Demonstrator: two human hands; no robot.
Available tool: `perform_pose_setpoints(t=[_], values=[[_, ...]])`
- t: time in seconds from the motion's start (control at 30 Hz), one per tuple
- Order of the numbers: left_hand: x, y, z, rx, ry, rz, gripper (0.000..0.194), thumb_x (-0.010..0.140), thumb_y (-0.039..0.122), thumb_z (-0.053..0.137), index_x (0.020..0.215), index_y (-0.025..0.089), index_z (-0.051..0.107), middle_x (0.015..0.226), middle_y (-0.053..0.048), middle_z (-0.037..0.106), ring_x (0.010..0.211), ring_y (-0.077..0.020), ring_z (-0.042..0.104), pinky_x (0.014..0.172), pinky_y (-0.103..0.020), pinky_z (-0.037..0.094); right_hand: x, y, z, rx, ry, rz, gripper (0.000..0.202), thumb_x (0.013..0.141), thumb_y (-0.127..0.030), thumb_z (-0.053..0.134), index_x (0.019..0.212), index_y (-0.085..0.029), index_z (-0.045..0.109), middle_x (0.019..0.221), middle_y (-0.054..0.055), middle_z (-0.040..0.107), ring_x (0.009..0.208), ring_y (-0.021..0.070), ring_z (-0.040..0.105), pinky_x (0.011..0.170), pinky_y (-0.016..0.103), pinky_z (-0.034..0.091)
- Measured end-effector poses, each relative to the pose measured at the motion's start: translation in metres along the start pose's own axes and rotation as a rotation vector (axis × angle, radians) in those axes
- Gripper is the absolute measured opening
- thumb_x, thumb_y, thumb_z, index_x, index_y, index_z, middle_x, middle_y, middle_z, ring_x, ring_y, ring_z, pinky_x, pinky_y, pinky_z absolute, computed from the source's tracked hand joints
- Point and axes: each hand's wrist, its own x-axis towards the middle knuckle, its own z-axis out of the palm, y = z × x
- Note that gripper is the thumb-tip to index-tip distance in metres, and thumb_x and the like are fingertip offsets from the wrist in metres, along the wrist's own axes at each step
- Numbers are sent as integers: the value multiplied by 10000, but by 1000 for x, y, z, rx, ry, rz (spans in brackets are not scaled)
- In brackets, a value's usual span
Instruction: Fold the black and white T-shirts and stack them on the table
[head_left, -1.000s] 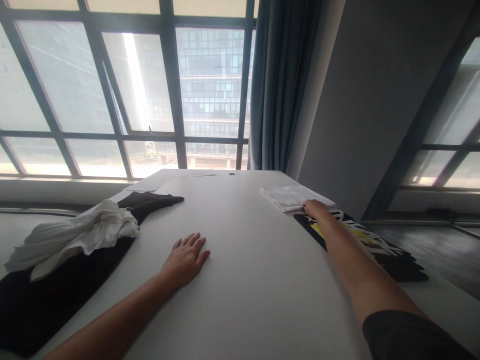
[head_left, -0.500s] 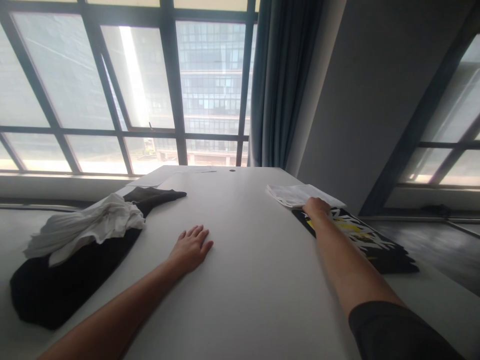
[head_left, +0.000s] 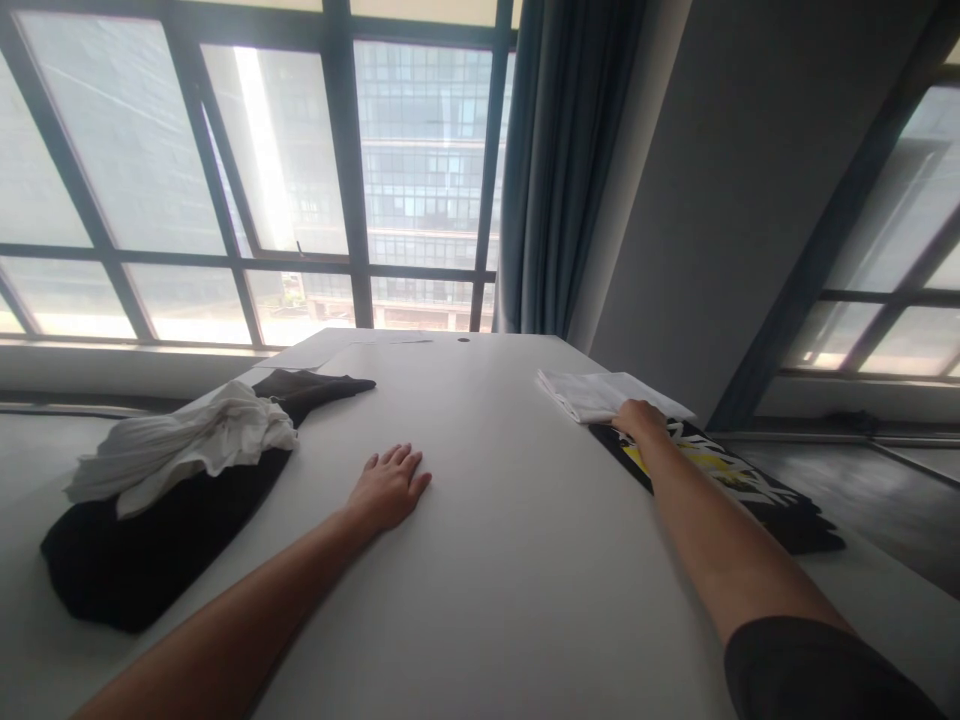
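Both hands stay put: the left hand [head_left: 388, 487] lies flat on the table [head_left: 487, 560]; the right hand [head_left: 640, 418] touches the white cloth [head_left: 589, 394] by the black printed cloth [head_left: 754, 486]. I can't tell if it grips. That cloth seems settled.

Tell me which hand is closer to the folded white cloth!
Right. The right hand is at the near edge of the folded white cloth; the left hand lies on the white table, away from it to the left.
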Motion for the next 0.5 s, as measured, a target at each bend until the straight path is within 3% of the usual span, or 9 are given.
perform_pose_setpoints(t=[0.13,0.23,0.33,0.43,0.5], values=[[0,-1,2,3,11,4,551,992,489,301,1436,215,482,1570,-119,387,1469,-271,301,1176,-513,246,-2,7,-6,-38,-52,-44,369,756,-280,660,1081,-128,749,1154,214,686,1084,317,652,850,353,508],[-1,-1,2,-2,22,6,551,989,492,310,1427,213,493,1561,-119,402,1459,-271,320,1173,-511,251,-4,-5,-18,-85,-125,-17,412,748,-259,671,1136,-136,734,1170,212,683,1094,316,650,841,355,512],[2,-4,-1,-3,43,22,542,971,513,342,1388,228,540,1524,-111,460,1423,-283,375,1139,-504,305,-12,-35,-31,-79,-151,-51,450,762,-230,657,1193,-111,709,1204,229,668,1110,333,638,861,377,505],[12,-17,-12,-21,37,87,485,966,511,338,1281,284,629,1423,-72,572,1309,-263,500,1062,-450,394,-31,-74,-33,1,-158,-310,420,822,-236,607,1207,-91,696,1230,226,659,1135,314,623,903,349,480],[21,-35,-23,4,19,90,466,962,509,341,1217,293,665,1371,-69,611,1234,-254,554,1035,-421,412,-47,-97,-25,35,-194,-416,388,857,-250,582,1220,-172,697,1251,143,670,1149,250,617,940,287,455]])
